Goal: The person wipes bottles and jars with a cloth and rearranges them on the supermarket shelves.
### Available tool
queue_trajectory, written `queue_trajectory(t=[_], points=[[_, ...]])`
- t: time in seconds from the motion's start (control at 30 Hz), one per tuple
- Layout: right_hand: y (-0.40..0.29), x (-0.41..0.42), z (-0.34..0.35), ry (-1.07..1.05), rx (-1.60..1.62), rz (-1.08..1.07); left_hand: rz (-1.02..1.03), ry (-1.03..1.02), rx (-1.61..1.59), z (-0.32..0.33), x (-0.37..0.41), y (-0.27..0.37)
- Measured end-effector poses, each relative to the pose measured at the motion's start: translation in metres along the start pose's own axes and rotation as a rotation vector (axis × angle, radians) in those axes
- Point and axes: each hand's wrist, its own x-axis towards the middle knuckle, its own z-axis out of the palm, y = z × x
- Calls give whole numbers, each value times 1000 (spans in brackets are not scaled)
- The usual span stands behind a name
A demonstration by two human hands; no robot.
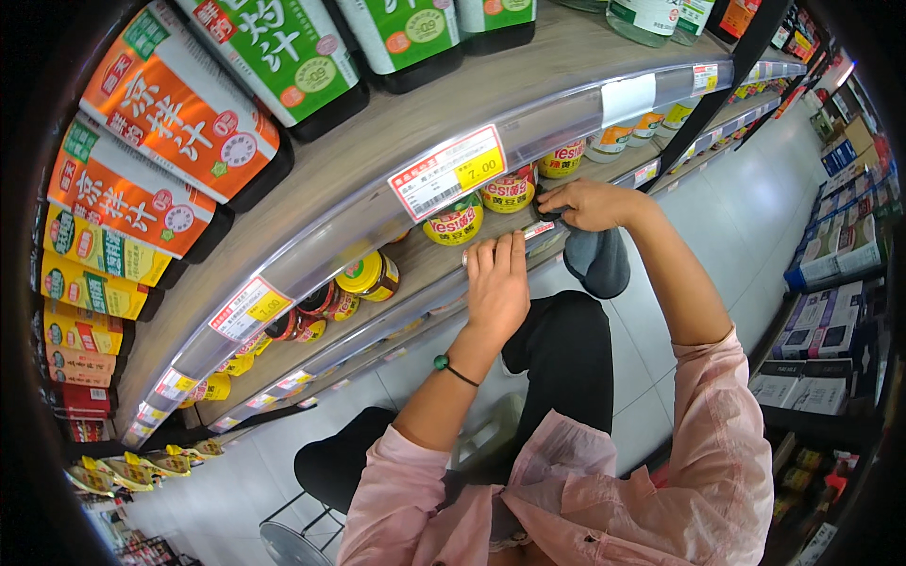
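Observation:
My right hand (591, 205) grips a grey cloth (598, 262), its loose end hanging below the shelf's front edge. The fingers reach onto the lower shelf board (417, 276), beside a jar of soybean paste (508, 191). Another soybean paste jar (453, 223) stands farther left. My left hand (499, 279) is curled over the front edge of the same shelf, fingers close together across a price label (539, 229). A dark bracelet with a green bead (442, 362) circles the left wrist.
Above, an upper shelf (453, 99) with a clear label rail holds several sauce bottles (283, 64). More jars (368, 276) sit lower left. A dark shelf post (708, 92) rises at the right. Stacked cartons (828, 318) line the aisle's far side. A round stool (294, 545) stands at lower left.

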Motion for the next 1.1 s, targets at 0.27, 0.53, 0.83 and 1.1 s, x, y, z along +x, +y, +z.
queue_trajectory(t=[0.27,0.53,0.83,1.1], points=[[-51,17,-10,-221,-189,122,-33,46,-30,-1,-10,6],[-77,33,4,-263,-113,13,-94,175,-201,4,-16,2],[-76,37,23,-133,-9,-132,-102,212,-145,-25,-34,-9],[-111,58,22,-313,59,-53,-165,213,-145,-37,-55,-14]])
